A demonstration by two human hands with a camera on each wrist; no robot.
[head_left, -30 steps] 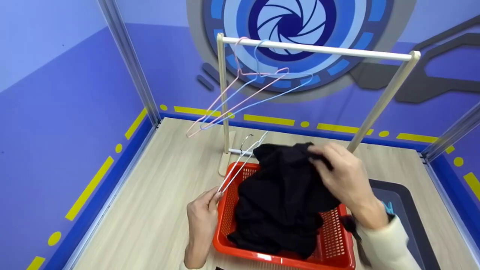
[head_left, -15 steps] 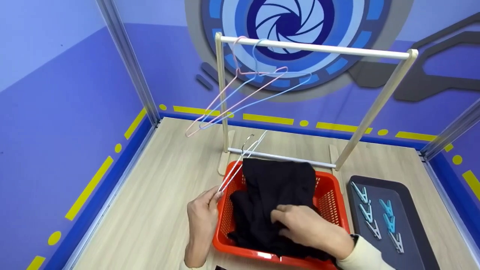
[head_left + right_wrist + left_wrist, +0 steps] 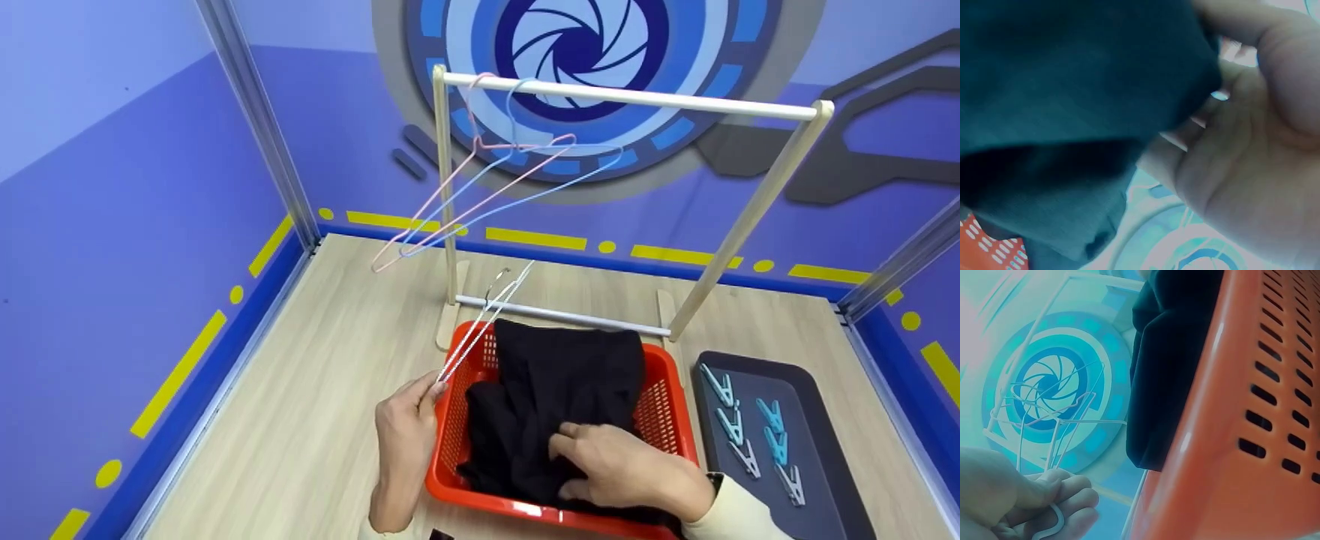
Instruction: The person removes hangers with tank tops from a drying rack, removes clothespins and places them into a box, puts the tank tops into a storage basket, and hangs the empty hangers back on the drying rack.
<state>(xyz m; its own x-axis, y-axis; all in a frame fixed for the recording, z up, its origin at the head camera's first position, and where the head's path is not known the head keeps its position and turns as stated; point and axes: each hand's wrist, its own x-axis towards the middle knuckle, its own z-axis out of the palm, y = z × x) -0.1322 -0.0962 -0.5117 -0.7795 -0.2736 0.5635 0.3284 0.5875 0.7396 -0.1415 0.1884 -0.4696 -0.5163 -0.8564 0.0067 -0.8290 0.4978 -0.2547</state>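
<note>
My left hand (image 3: 409,416) pinches one end of a white wire hanger (image 3: 480,324), whose metal hook points up toward the rack. In the left wrist view the wire runs between thumb and curled fingers. A black garment (image 3: 574,367) lies bunched in a red basket (image 3: 450,480), its upper part spread flat over the far side. Over the near part of the garment, my right hand (image 3: 619,465) grips a fold of it. The right wrist view has the cloth (image 3: 1072,95) close up, caught between thumb and fingers. The garment's exact kind is not visible.
Behind the basket stands a wooden rack with a white top bar (image 3: 637,100). A pink hanger (image 3: 450,180) and a blue hanger (image 3: 577,184) hang at its left end. Right of the basket, a dark tray (image 3: 825,442) holds several clothespins (image 3: 776,442).
My right hand has come down and toward me from the garment's upper right to its near part. The garment now lies flatter across the basket. My left hand keeps the hanger in place.
</note>
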